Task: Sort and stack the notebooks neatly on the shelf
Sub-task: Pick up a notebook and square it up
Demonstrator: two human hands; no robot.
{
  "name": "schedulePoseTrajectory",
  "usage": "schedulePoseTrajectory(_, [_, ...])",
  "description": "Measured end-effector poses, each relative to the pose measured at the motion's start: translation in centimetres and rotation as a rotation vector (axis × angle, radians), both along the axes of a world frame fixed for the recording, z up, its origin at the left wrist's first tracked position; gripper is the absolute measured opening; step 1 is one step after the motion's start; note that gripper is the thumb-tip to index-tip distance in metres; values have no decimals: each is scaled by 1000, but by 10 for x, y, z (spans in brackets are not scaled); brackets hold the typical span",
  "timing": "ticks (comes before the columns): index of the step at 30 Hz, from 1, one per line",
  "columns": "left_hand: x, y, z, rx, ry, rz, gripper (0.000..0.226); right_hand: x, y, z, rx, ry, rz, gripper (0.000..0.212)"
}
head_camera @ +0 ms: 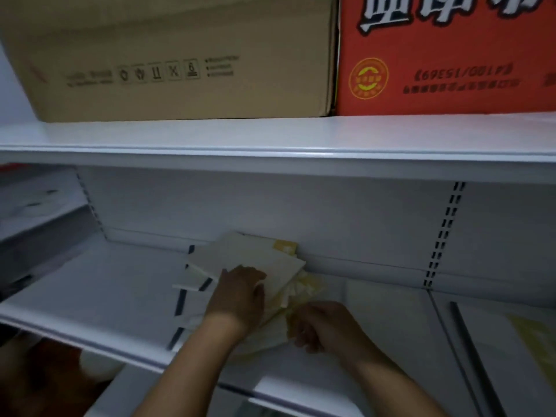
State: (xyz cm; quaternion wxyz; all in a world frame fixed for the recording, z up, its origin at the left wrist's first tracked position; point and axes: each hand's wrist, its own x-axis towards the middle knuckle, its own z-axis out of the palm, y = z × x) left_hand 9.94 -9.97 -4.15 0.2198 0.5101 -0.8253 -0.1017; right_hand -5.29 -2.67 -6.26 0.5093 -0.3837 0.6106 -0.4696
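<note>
Left hand (237, 296) palm-down, right hand (319, 325) curled

Two cartons side by side, up top; blurred shapes low left.
Brown carton (180, 55): plain cardboard, a row of handling symbols (158, 72) in small boxes on its face, fine print beside them too blurred to read. Red carton (445, 55): just beside the brown one on its right, large white characters (451, 10) cut off by the top edge, a round yellow emblem (368, 78) and a dark line of numbers that reads upside down. Low left, in shadow: a brown-orange shape (45, 377) and a white rounded thing (99, 364), neither identifiable.
</note>
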Motion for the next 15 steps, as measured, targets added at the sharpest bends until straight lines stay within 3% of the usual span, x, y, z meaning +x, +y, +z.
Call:
schedulePoseTrajectory(2, [7,0,-10,-60,-28,-38,41,19,-10,2,48,-157,-38,25])
schedulePoseTrajectory(5, [1,16,-5,-49,-124,-72,62,31,-15,3,8,-199,-57,11])
schedulePoseTrajectory(7, [-6,26,-2,-5,-107,-137,66,28,-12,6,-60,-245,-99,23])
schedulePoseTrajectory(11, [-15,28,-5,34,106,-234,38,-7,6,11,-126,-226,-189,35])
schedulePoseTrajectory(13, [-23,28,-11,-103,145,-265,33,-32,21,8,-143,-211,-256,36])
schedulePoseTrajectory(15, [-36,35,-16,-286,324,-235,23,-55,39,3,-170,-277,-350,36])
